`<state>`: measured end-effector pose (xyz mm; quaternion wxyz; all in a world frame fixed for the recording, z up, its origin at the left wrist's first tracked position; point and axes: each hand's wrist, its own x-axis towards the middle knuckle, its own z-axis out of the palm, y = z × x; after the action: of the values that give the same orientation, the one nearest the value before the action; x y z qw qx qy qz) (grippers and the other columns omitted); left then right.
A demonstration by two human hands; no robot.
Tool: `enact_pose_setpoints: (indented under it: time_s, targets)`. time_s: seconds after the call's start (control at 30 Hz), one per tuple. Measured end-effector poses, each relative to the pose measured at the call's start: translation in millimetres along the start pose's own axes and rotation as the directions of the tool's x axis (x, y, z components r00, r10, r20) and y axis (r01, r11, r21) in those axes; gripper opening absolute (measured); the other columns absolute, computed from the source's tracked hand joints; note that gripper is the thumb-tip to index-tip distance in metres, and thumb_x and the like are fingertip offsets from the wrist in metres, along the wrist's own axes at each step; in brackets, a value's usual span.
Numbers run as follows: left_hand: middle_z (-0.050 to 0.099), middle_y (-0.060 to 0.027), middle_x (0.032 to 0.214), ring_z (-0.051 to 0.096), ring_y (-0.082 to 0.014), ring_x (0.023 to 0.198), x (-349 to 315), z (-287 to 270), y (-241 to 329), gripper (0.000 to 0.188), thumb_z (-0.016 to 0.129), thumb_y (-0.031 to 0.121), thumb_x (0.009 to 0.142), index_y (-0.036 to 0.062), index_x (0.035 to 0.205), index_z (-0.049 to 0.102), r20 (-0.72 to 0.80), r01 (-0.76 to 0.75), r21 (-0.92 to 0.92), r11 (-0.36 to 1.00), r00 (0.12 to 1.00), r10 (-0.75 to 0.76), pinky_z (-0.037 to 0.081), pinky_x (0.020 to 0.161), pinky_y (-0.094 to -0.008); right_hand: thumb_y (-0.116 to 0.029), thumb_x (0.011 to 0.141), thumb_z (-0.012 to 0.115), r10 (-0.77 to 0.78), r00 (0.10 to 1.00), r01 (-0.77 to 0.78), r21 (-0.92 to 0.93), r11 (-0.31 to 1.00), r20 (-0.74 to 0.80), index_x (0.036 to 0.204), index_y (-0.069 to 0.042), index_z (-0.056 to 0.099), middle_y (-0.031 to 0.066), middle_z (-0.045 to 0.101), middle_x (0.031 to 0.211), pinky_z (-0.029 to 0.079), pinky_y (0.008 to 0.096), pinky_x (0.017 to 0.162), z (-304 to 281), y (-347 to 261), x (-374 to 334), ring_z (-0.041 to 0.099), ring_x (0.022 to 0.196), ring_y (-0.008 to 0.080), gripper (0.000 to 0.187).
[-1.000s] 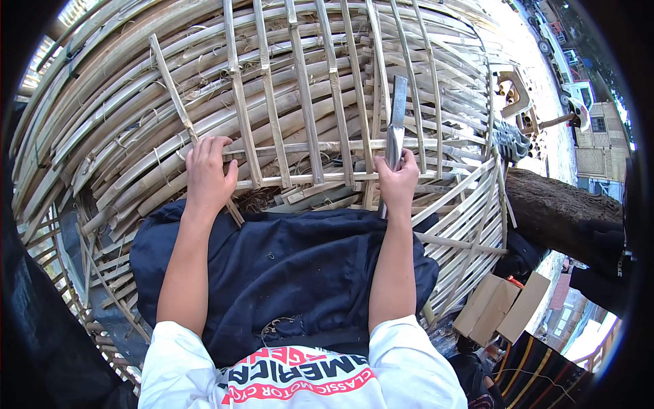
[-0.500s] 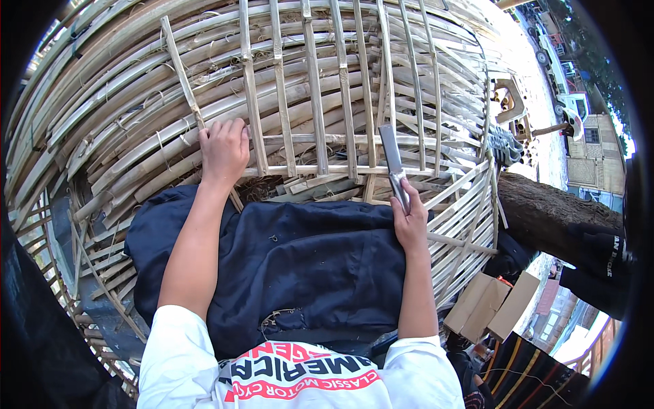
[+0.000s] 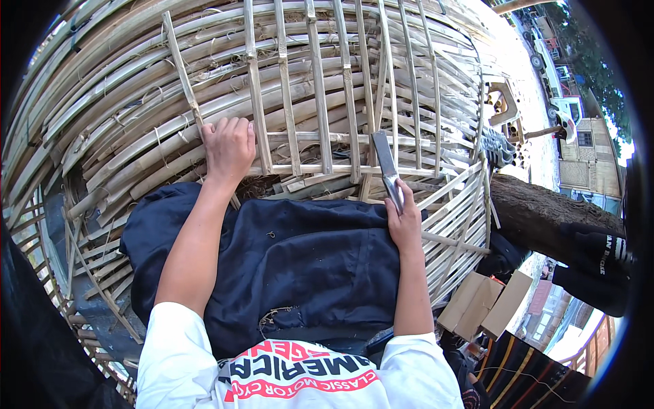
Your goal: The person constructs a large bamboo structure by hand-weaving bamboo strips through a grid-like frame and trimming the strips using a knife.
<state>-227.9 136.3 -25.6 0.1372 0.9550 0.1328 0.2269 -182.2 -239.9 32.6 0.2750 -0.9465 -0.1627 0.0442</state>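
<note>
My left hand [image 3: 230, 150] is closed around the lower end of a loose bamboo slat [image 3: 181, 68], which rises at a slant over the stacked bamboo. In my right hand [image 3: 405, 225] is a flat, chisel-like metal tool [image 3: 385, 158], grey and straight-sided, its blade pointing up and away from me. The blade overlaps the lower ends of upright slats in a bamboo lattice [image 3: 320, 102]; whether it touches them I cannot tell. Dark cloth [image 3: 306, 252] covers my lap beneath both forearms.
Long bamboo strips [image 3: 102, 102] lie in a thick curved pile ahead and to the left. A log [image 3: 545, 208] juts in from the right, with an open cardboard box [image 3: 470, 307] nearer me. Striped dark fabric [image 3: 531, 371] lies at the lower right.
The metal tool has shifted slightly left across the lattice and tilted a little more. My left hand keeps its grip on the slat; the whole view has shifted a little.
</note>
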Motion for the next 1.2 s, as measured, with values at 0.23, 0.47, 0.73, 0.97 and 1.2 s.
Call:
enact_pose_setpoints:
  time_s: [0.23,0.47,0.73,0.97,1.2]
  targets:
    - [0.061,-0.0040,0.079,0.056,-0.0229,0.082,1.6,6.9,9.0,0.018,0.053,0.021,0.094,0.0102,0.081,0.060,0.023,0.026,0.027,0.999,0.999,-0.026,0.034,0.077,-0.0412,-0.010,0.092,0.063,0.024,0.987,-0.014,0.059,0.998,-0.157,0.136,-0.012,0.047,0.0130,0.069,0.091,0.052,0.0312,0.075,2.2,14.3,3.0,0.067,0.080,0.0178,0.046]
    - [0.061,-0.0040,0.079,0.056,-0.0225,0.081,2.2,13.9,13.2,0.017,0.052,0.020,0.094,0.0105,0.082,0.061,0.025,0.019,0.032,0.999,0.999,-0.020,0.034,0.076,-0.0404,-0.012,0.092,0.062,0.088,0.992,-0.073,0.152,0.986,-0.095,0.135,-0.010,0.049,0.0239,0.067,0.109,0.050,0.0412,0.086,-0.3,4.2,3.4,0.065,0.103,0.0397,0.045]
    - [0.068,-0.0081,0.076,0.067,-0.0248,0.076,3.4,11.7,15.7,0.018,0.053,0.020,0.092,0.0078,0.085,0.064,0.098,0.088,-0.004,0.996,0.991,-0.087,0.047,0.071,-0.0414,-0.011,0.093,0.060,-0.151,0.977,0.158,0.035,0.987,-0.151,0.132,-0.008,0.052,0.0210,0.065,0.115,0.051,0.0413,0.086,6.2,15.4,7.5,0.065,0.102,0.0382,0.040]
    - [0.069,-0.0097,0.072,0.069,-0.0263,0.067,4.1,11.7,12.2,0.021,0.052,0.019,0.090,0.0075,0.078,0.064,0.108,0.084,0.006,0.996,0.991,-0.084,0.050,0.065,-0.0419,-0.011,0.094,0.060,0.009,1.000,-0.015,-0.218,0.976,-0.026,0.131,-0.007,0.051,0.0212,0.065,0.113,0.050,0.0393,0.087,7.0,-9.2,7.8,0.065,0.101,0.0368,0.039]
    - [0.069,-0.0096,0.070,0.069,-0.0256,0.066,1.7,18.9,8.8,0.022,0.053,0.018,0.088,0.0088,0.071,0.063,0.054,0.085,-0.022,0.996,0.995,-0.083,0.050,0.063,-0.0413,-0.004,0.089,0.064,-0.271,0.929,0.257,-0.086,0.963,-0.252,0.136,-0.011,0.048,0.0178,0.061,0.094,0.050,0.0436,0.068,9.5,-5.2,8.1,0.063,0.080,0.0379,0.050]
